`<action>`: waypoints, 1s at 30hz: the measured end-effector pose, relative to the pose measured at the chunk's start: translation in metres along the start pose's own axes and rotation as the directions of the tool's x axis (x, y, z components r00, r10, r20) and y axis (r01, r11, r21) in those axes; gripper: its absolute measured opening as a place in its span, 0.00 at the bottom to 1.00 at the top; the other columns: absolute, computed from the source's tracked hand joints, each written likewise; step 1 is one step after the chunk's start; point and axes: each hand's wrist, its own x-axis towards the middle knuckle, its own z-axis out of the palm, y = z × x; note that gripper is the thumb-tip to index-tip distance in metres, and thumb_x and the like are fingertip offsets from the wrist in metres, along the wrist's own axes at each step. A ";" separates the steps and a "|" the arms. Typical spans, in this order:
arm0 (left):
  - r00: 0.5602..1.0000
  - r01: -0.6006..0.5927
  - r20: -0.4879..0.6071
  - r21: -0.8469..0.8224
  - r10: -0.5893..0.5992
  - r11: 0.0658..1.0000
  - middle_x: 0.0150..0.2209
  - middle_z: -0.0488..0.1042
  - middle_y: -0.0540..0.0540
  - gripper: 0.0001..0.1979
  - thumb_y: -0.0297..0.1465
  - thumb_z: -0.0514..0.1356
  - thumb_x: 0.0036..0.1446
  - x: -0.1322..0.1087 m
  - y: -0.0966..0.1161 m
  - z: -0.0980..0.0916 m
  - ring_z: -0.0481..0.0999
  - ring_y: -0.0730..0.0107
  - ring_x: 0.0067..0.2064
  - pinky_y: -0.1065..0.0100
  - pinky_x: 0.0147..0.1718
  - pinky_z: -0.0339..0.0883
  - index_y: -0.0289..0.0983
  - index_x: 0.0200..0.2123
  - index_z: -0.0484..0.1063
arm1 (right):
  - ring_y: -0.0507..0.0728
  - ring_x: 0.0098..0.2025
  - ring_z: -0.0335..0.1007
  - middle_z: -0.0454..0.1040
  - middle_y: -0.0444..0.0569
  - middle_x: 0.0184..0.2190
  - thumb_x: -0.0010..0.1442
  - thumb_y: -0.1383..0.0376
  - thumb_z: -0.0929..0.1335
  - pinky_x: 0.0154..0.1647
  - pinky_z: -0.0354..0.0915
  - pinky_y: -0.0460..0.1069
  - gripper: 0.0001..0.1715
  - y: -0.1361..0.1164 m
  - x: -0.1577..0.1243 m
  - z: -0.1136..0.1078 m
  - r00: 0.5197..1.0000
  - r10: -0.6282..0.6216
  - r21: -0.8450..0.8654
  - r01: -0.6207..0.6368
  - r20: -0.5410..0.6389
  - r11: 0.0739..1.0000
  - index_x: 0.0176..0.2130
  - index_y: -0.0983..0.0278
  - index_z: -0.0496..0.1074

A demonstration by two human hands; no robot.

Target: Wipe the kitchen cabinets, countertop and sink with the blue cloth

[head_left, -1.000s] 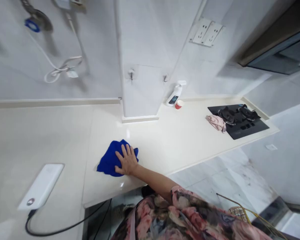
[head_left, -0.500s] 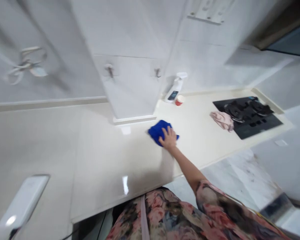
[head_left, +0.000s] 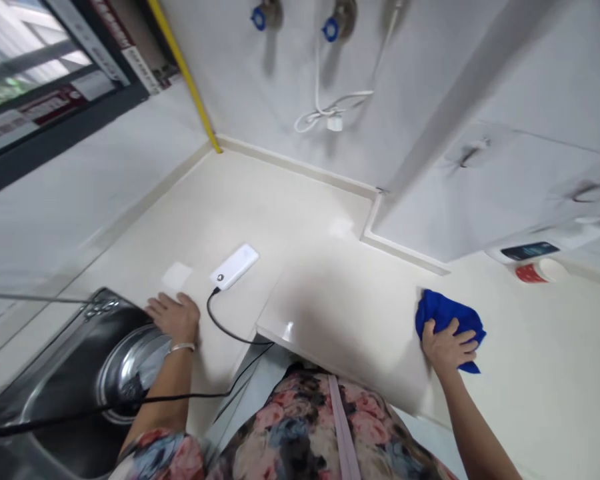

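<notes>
On the pale countertop (head_left: 340, 313) my right hand (head_left: 450, 347) presses down on a bunched blue cloth (head_left: 443, 310), its fingers spread over the fabric and the thumb at the near left edge. My left hand (head_left: 177, 317), a bangle on its wrist, rests flat and empty on the counter beside the black sink (head_left: 80, 363). A white power bank (head_left: 234, 267) with a black cable (head_left: 225, 327) plugged in lies to the right of my left hand.
A red-and-white cup (head_left: 540, 271) and a blurred white spray bottle (head_left: 580, 235) stand against the wall at right. The wall's pillar juts into the counter. A yellow pipe (head_left: 185, 70) rises at the back corner. The black cable crosses over the sink and my left forearm.
The view has swung left, bringing the sink, window and my left hand into sight, while the stove has left it. My right hand stays on the blue cloth near the pillar.
</notes>
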 end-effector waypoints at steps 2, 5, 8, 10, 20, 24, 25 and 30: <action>0.998 0.049 -0.023 -0.035 -0.050 0.998 0.71 0.51 0.17 0.35 0.39 0.46 0.70 0.001 -0.006 0.005 0.48 0.29 0.74 0.33 0.68 0.54 0.18 0.70 0.53 | 0.86 0.73 0.46 0.49 0.78 0.73 0.66 0.44 0.57 0.64 0.51 0.80 0.48 -0.042 -0.005 0.002 0.994 -0.108 0.009 0.108 0.022 0.994 0.72 0.71 0.59; 0.997 0.076 -0.030 -0.070 -0.078 0.995 0.72 0.50 0.19 0.35 0.40 0.47 0.70 0.001 -0.012 0.009 0.47 0.31 0.74 0.34 0.69 0.52 0.20 0.71 0.54 | 0.85 0.73 0.45 0.48 0.79 0.73 0.67 0.47 0.58 0.64 0.51 0.79 0.46 -0.116 -0.017 0.001 0.961 -0.263 0.033 0.261 0.091 0.965 0.72 0.74 0.59; 0.995 0.092 -0.032 -0.095 -0.096 0.991 0.73 0.49 0.21 0.35 0.39 0.48 0.70 0.000 -0.014 0.010 0.46 0.32 0.75 0.34 0.69 0.51 0.21 0.71 0.54 | 0.84 0.74 0.44 0.47 0.78 0.74 0.67 0.49 0.59 0.65 0.49 0.79 0.45 -0.191 -0.038 -0.006 0.885 -0.422 0.052 0.420 0.197 0.906 0.73 0.73 0.57; 0.994 0.099 -0.028 -0.110 -0.102 0.989 0.73 0.49 0.22 0.34 0.39 0.48 0.70 0.000 -0.013 0.010 0.46 0.31 0.75 0.34 0.70 0.50 0.21 0.71 0.54 | 0.83 0.74 0.43 0.46 0.75 0.75 0.68 0.50 0.61 0.67 0.48 0.77 0.44 -0.231 -0.057 -0.014 0.809 -0.530 0.066 0.532 0.254 0.844 0.73 0.71 0.56; 0.999 0.039 0.041 -0.169 -0.033 0.985 0.72 0.43 0.17 0.33 0.40 0.44 0.75 -0.007 -0.009 -0.005 0.39 0.28 0.74 0.34 0.68 0.44 0.17 0.70 0.47 | 0.74 0.78 0.38 0.45 0.60 0.78 0.68 0.49 0.64 0.73 0.46 0.70 0.41 -0.184 -0.122 -0.048 0.365 -0.902 0.286 0.860 0.231 0.422 0.73 0.61 0.59; 0.997 0.039 0.067 -0.141 -0.030 0.989 0.71 0.42 0.16 0.33 0.39 0.43 0.75 -0.009 -0.004 -0.014 0.39 0.27 0.73 0.35 0.68 0.44 0.16 0.69 0.46 | 0.71 0.78 0.40 0.45 0.56 0.78 0.68 0.50 0.63 0.74 0.50 0.68 0.38 -0.104 -0.112 -0.053 0.408 -0.892 0.293 0.843 0.195 0.451 0.72 0.59 0.61; 0.997 0.038 0.077 -0.130 -0.028 0.991 0.71 0.42 0.16 0.33 0.39 0.43 0.75 -0.009 -0.002 -0.016 0.39 0.27 0.73 0.35 0.68 0.44 0.15 0.69 0.45 | 0.70 0.78 0.41 0.45 0.56 0.78 0.68 0.50 0.63 0.73 0.51 0.68 0.37 -0.082 -0.108 -0.054 0.452 -0.873 0.280 0.827 0.185 0.488 0.71 0.59 0.62; 0.982 -0.012 0.185 -0.067 0.025 0.998 0.70 0.37 0.12 0.35 0.37 0.44 0.73 -0.010 0.007 -0.030 0.35 0.24 0.72 0.32 0.66 0.44 0.13 0.68 0.37 | 0.74 0.75 0.48 0.49 0.61 0.76 0.69 0.46 0.58 0.70 0.56 0.70 0.40 0.031 -0.077 -0.049 0.762 -0.632 0.140 0.617 0.137 0.774 0.69 0.64 0.65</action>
